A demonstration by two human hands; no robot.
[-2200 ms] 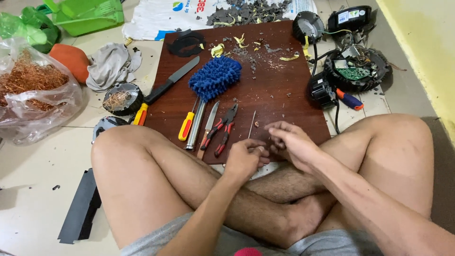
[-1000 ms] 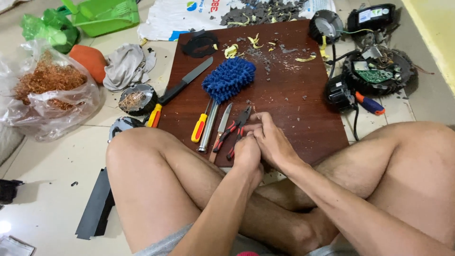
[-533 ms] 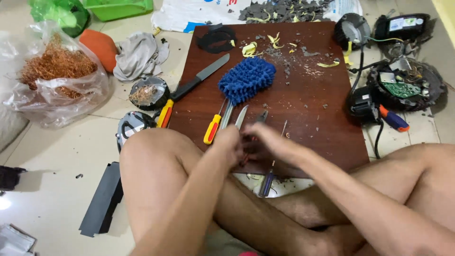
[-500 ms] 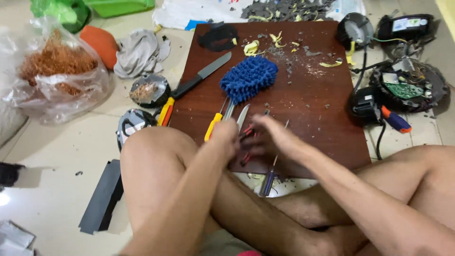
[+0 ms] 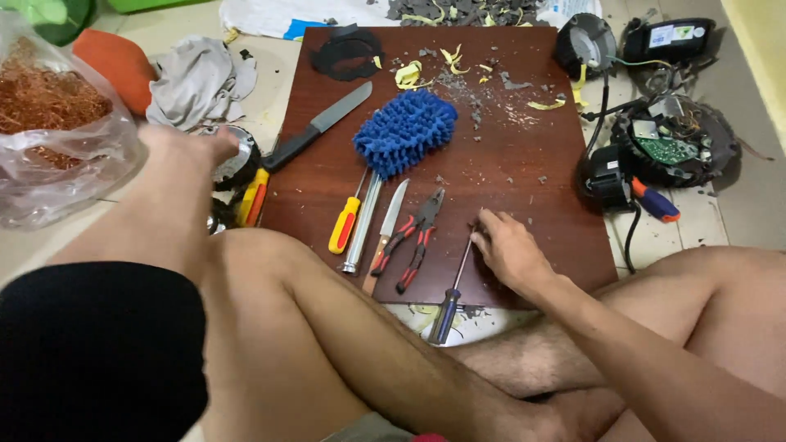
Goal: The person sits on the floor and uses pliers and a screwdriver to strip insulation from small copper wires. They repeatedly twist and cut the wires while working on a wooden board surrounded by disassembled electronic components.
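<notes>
Our left hand (image 5: 184, 147) is stretched out to the left, over a round dark metal part (image 5: 233, 160) on the floor just off the board's left edge; we can't tell if it grips it. Our right hand (image 5: 508, 250) lies palm-down on the dark red wooden board (image 5: 524, 164), fingertips touching the thin shaft of a blue-handled screwdriver (image 5: 449, 307) that overhangs the near edge.
</notes>
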